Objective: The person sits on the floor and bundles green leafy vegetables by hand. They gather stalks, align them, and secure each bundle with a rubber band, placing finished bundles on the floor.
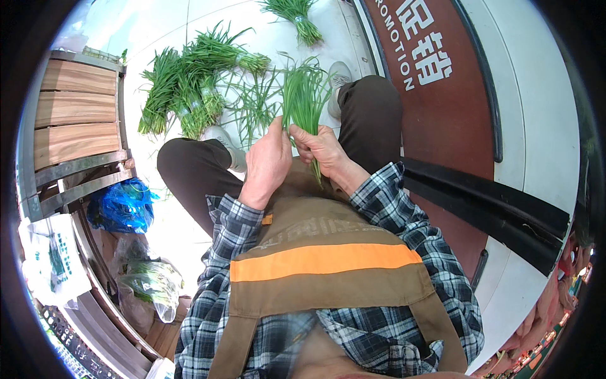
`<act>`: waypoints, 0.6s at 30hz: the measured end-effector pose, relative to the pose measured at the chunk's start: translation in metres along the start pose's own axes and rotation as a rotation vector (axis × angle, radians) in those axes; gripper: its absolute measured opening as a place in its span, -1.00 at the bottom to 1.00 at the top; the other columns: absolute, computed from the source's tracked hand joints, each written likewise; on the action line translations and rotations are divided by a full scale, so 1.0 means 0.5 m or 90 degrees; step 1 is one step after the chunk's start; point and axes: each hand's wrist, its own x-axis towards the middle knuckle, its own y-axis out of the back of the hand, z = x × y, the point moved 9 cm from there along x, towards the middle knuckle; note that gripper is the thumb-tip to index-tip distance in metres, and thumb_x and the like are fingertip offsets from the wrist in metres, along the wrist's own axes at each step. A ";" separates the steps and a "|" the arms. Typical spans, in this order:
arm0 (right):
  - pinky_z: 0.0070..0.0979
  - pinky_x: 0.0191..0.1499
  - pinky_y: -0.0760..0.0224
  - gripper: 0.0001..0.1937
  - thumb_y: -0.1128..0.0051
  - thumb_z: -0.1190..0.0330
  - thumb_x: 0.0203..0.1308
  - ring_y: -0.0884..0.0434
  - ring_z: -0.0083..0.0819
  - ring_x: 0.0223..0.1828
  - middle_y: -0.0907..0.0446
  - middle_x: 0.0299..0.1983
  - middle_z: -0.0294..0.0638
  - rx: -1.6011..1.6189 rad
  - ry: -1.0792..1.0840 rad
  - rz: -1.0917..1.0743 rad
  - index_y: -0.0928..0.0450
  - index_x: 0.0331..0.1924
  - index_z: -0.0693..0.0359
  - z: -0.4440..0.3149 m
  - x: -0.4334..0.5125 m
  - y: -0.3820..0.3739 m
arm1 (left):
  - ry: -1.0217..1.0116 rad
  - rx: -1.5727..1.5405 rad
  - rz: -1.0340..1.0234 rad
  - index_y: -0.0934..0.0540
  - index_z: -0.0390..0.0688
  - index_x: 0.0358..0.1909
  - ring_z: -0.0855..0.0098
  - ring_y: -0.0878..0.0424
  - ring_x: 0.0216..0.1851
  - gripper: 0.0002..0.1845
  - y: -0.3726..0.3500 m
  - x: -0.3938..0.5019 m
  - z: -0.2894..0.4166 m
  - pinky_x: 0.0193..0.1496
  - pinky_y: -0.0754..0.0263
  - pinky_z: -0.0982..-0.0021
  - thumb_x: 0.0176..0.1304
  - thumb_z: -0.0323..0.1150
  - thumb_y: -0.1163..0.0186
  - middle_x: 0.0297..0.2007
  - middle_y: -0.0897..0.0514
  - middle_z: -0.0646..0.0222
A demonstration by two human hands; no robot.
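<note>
My right hand (326, 150) grips a loose bunch of green garlic chives (305, 97) above my lap. Its leaves fan out away from me, and the pale stem ends poke down below my fingers. Close against the left side of the bunch is my left hand (270, 158), its fingers curled by the outer leaves; whether it pinches a stalk is hidden. Loose chives (255, 102) lie scattered on the pale tiled floor just beyond. To the left of them, several tied bundles of chives (201, 83) are heaped together. Another tied bundle (300, 23) lies farther off.
A rack with wooden slats (78, 111) stands at the left, with a blue plastic bag (123, 206) and a clear bag of greens (151, 284) below it. On the right is a red-brown panel (440, 123) bearing writing. My shoes (340, 76) flank the loose chives.
</note>
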 end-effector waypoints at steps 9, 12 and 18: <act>-0.69 -0.68 -0.09 -0.81 -0.31 0.29 0.22 -0.32 -0.72 -0.71 -0.48 -0.64 -0.44 -0.050 0.043 0.016 -0.61 -0.44 0.18 -0.023 0.002 0.003 | 0.024 -0.444 -0.017 -0.36 -0.37 0.21 0.54 -0.55 -0.47 -0.60 -0.037 -0.021 -0.005 -0.44 -0.45 0.52 0.38 -0.45 -0.01 -0.38 -0.62 0.26; -0.70 -0.66 -0.13 -0.84 -0.29 0.31 0.22 -0.37 -0.73 -0.68 -0.53 -0.61 -0.42 -0.128 0.127 0.007 -0.64 -0.41 0.20 -0.046 -0.004 -0.002 | 0.041 -0.396 -0.036 -0.43 -0.39 0.13 0.68 -0.48 -0.54 -0.66 -0.043 -0.020 -0.017 -0.50 -0.38 0.62 0.39 -0.44 -0.04 -0.47 -0.59 0.41; -0.74 -0.62 -0.14 -0.90 -0.24 0.36 0.27 -0.34 -0.77 -0.65 -0.53 -0.57 -0.46 -0.163 0.160 0.123 -0.67 -0.26 0.21 -0.044 -0.003 0.031 | 0.055 -0.398 -0.034 -0.54 -0.31 -0.39 0.62 -0.44 -0.59 -0.73 -0.032 -0.015 -0.029 -0.54 -0.34 0.52 0.41 -0.32 -0.05 -0.57 -0.58 0.40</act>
